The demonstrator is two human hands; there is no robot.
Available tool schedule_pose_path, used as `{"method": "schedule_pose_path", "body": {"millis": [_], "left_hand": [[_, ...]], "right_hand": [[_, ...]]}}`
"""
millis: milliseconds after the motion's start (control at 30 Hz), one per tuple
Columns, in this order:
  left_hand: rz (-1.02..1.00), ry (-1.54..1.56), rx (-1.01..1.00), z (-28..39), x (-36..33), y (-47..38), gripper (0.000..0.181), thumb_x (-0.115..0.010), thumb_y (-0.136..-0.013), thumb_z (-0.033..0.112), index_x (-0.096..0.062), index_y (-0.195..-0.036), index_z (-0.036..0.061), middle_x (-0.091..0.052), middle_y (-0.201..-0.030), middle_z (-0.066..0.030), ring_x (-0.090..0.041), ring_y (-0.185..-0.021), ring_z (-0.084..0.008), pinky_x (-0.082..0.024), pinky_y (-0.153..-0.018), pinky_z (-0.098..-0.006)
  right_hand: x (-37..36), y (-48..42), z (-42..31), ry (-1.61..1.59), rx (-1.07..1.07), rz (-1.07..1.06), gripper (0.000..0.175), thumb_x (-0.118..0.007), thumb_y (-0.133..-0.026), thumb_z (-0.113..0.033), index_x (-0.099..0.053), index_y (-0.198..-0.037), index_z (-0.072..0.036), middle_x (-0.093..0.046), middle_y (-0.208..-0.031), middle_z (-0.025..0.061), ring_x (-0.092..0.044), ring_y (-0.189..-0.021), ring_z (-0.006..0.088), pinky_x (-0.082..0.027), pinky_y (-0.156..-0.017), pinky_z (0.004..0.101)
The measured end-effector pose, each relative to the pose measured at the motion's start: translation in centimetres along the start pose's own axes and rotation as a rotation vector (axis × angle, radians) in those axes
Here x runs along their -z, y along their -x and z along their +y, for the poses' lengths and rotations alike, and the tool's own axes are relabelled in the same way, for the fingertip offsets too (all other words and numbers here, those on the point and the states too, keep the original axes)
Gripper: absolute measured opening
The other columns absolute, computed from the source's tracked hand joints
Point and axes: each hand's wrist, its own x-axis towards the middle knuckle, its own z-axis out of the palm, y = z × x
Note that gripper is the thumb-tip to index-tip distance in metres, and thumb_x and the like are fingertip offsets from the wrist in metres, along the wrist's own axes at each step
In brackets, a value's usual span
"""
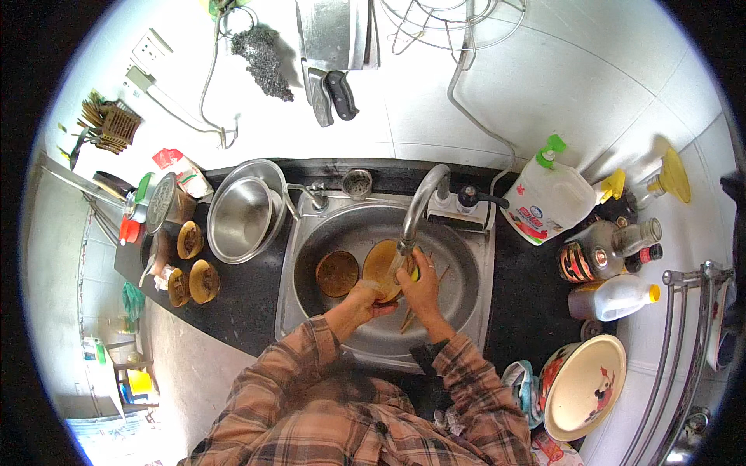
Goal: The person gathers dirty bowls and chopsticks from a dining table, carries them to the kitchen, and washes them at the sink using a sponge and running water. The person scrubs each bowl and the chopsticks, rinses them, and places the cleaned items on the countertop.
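Under the curved metal faucet [421, 198], both hands hold an amber bowl [380, 262] above the oval stainless steel sink [373, 341]. My left hand [364, 303] grips the bowl's lower rim. On the bowl's right side is my right hand [421, 285], with something yellow and green, perhaps a sponge, partly hidden by its fingers. Water appears to run from the spout into the bowl. Another amber bowl [337, 274] lies in the sink to the left. Chopsticks [407, 321] rest on the sink floor, partly behind my right hand.
Stainless steel bowls [240, 218] and several small amber bowls [204, 281] stand on the black counter at left. A large detergent jug [542, 198], bottles [609, 298] and an enamel basin [586, 387] are at right. Cleavers [330, 35] hang on the tiled wall.
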Motion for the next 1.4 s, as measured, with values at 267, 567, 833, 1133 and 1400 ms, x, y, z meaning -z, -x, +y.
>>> {"method": "schedule_pose_path", "body": {"millis": [267,567,833,1133,1400], "left_hand": [[-0.285,-0.245,0.308,1.6,-0.1,1.5,0.023,-0.049,-0.09,0.017,-0.054,-0.108,0.0032,-0.063,-0.079,-0.0147,-0.049,-0.037,-0.0149,-0.039,-0.028,-0.0237],[-0.312,0.077,0.307,0.3,-1.1,1.8,0.021,-0.047,-0.092,0.022,-0.057,-0.097,0.0043,-0.06,-0.071,-0.0121,-0.045,-0.036,-0.0114,-0.031,-0.028,-0.0205],[0.11,-0.063,-0.044,-1.2,-2.3,3.4,0.013,-0.049,-0.088,0.014,-0.054,-0.097,0.0064,-0.057,-0.076,-0.0109,-0.044,-0.041,-0.0159,-0.033,-0.032,-0.0221],[0.551,-0.864,-1.068,-0.5,0.8,2.9,0.025,-0.06,-0.078,0.011,-0.055,-0.1,0.0014,-0.061,-0.083,-0.0204,-0.061,-0.077,-0.0378,-0.048,-0.065,-0.0435],[0.451,-0.793,-1.336,-0.8,0.9,3.6,0.024,-0.06,-0.08,0.011,-0.056,-0.102,0.0028,-0.063,-0.088,-0.0188,-0.061,-0.079,-0.037,-0.047,-0.069,-0.0429]], "right_hand": [[3.3,-4.3,1.9,-0.69,-0.478,-0.61,0.036,-0.052,-0.091,-0.029,-0.057,-0.114,-0.001,-0.063,-0.099,0.0074,-0.061,-0.089,0.0193,-0.049,-0.081,0.0293],[1.7,1.1,3.3,-1.313,-0.728,-0.265,0.032,-0.045,-0.095,-0.029,-0.055,-0.116,-0.008,-0.06,-0.108,0.0056,-0.06,-0.096,0.0177,-0.051,-0.079,0.0324],[-1.9,5.6,3.1,-0.899,-0.362,0.203,0.036,-0.038,-0.097,-0.018,-0.048,-0.128,-0.004,-0.053,-0.122,0.0083,-0.053,-0.106,0.017,-0.043,-0.089,0.0288],[1.9,4.7,0.0,-0.91,-0.71,-0.2,0.037,-0.049,-0.093,-0.031,-0.052,-0.118,-0.003,-0.057,-0.111,0.0091,-0.057,-0.1,0.0191,-0.049,-0.084,0.0324],[0.2,5.5,1.9,-0.415,-0.519,-0.282,0.044,-0.065,-0.077,-0.017,-0.054,-0.117,-0.002,-0.062,-0.104,0.0121,-0.063,-0.09,0.0241,-0.053,-0.072,0.0372]]}}
